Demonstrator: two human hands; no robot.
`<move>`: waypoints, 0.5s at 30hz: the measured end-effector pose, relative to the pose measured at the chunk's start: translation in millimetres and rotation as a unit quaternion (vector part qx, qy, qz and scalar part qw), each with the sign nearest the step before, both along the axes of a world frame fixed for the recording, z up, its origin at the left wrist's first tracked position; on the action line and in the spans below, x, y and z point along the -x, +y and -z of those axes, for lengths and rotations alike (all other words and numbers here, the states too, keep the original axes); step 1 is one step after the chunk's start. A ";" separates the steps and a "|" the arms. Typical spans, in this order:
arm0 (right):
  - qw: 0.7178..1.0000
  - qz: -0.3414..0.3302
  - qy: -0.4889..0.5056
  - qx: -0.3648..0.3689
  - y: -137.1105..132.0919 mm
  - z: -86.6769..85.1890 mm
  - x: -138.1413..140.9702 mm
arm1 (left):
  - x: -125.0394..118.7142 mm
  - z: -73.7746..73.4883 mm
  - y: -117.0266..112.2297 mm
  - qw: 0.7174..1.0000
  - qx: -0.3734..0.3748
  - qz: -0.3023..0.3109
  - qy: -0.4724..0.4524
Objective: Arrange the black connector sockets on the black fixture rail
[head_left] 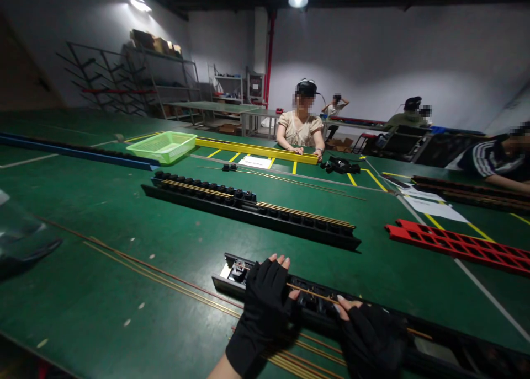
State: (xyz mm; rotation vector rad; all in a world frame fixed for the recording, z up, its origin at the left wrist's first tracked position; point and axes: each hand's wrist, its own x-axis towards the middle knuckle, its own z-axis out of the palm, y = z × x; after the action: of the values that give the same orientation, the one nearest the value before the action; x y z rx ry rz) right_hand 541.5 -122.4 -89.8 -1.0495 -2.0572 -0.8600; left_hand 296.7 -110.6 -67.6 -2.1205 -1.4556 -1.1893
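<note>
Head view, near edge of the green-topped work table [103, 213]: left hand [265, 304] in a black fingerless glove lay flat, fingers spread loosely, on the near long black slotted plastic rail [314, 307] at six o'clock; right hand [370, 337], likewise gloved, rested on the same rail just toward five o'clock, fingertips pinched narrow at a thin brass rod [314, 295] lying along the rail's top; whether the rod was truly gripped could not be told. Loose bundle of thin brass rods [165, 277] lay on the table from nine o'clock down under the left wrist, touching the rail's near side. Second long black rail [248, 208] carrying brass strips sat well apart at twelve o'clock. Light green plastic mesh basket [163, 146] stood at eleven o'clock, beside a long yellow metal bar [256, 150]. Red slotted plastic rail [455, 246] lay at two o'clock. Seated person in a beige top [300, 129] faced across the table at twelve o'clock, both hands on the yellow bar; striped sleeve of another person [492, 161] reached in at two o'clock.
</note>
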 end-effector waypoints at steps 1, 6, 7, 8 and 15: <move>1.000 -0.005 -0.001 0.003 0.8 0.4 0.8 | 0.4 2.5 1.3 1.000 0.006 -0.007 0.003; 0.996 -0.016 0.070 0.054 5.2 -0.6 3.8 | -1.0 18.7 6.6 0.999 0.025 -0.041 0.016; 0.994 -0.010 0.083 0.066 5.6 -1.5 5.0 | -1.5 21.6 7.2 0.998 0.026 -0.045 0.018; 0.993 -0.005 0.092 0.074 5.9 -2.6 6.4 | -2.1 23.9 7.5 0.998 0.026 -0.048 0.019; 0.994 0.022 0.100 0.035 5.8 -10.7 17.5 | -5.6 20.7 6.6 0.998 0.021 -0.059 0.018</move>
State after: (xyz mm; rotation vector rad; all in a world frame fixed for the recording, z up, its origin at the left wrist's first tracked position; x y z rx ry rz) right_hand 524.0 -116.6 -79.1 -1.1731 -1.9142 -0.6781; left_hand 302.3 -104.0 -88.2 -2.0403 -1.5798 -1.0819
